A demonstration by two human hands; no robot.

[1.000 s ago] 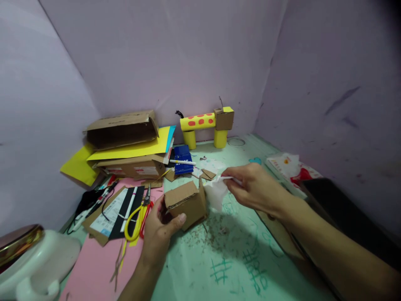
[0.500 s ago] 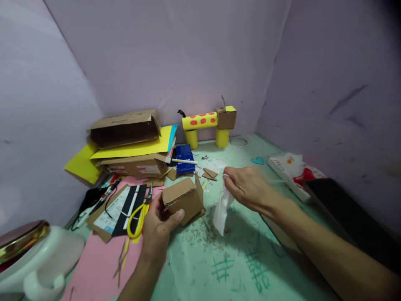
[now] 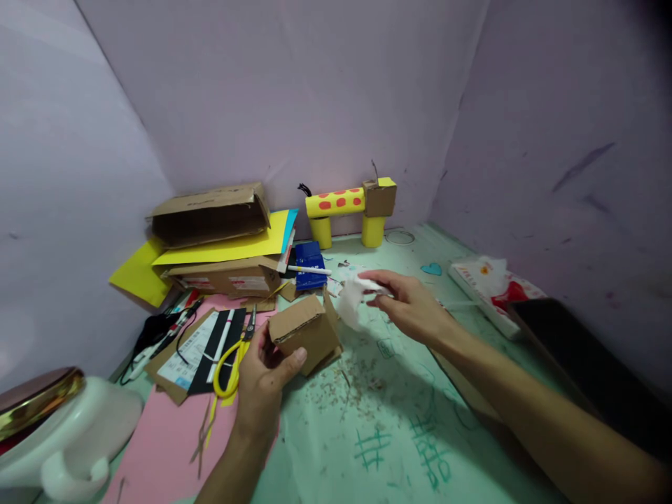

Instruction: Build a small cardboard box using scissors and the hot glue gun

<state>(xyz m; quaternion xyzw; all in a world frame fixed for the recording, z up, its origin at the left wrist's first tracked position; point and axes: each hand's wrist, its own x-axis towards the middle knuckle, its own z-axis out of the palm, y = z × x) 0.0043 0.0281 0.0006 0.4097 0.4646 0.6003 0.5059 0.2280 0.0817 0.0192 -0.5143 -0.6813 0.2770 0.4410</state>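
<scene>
Gripping the small cardboard box [image 3: 304, 336] with the left hand [image 3: 265, 385]: thumb on the near face, other fingers wrapped round the left side, mostly hidden. Box is mid-table; can't tell if its base rests fully on the green tabletop [image 3: 320, 455]. Right hand [image 3: 409, 304] is closed in a pinch on a white tissue [image 3: 351, 302]. Tissue hangs just right of the box, blurred, can't tell if they touch. Brown crumbs [image 3: 362, 385] are scattered on the tabletop, right of the box and nearer the camera.

Yellow-handled scissors [image 3: 227, 378] lie just left of the left hand, blades pointing away. Pink paper [image 3: 162, 448] covers the table's near left. Past the box: blue packet [image 3: 309, 260], white pen [image 3: 315, 271] across it. Yellow figure [image 3: 336, 204] with red spots stands by the back wall on two yellow tubes. Back left: open carton [image 3: 210, 203] on top of yellow paper [image 3: 225, 250]. Blue heart [image 3: 431, 269] lies flat beyond the right hand. White pot [image 3: 105, 420] at near left.
</scene>
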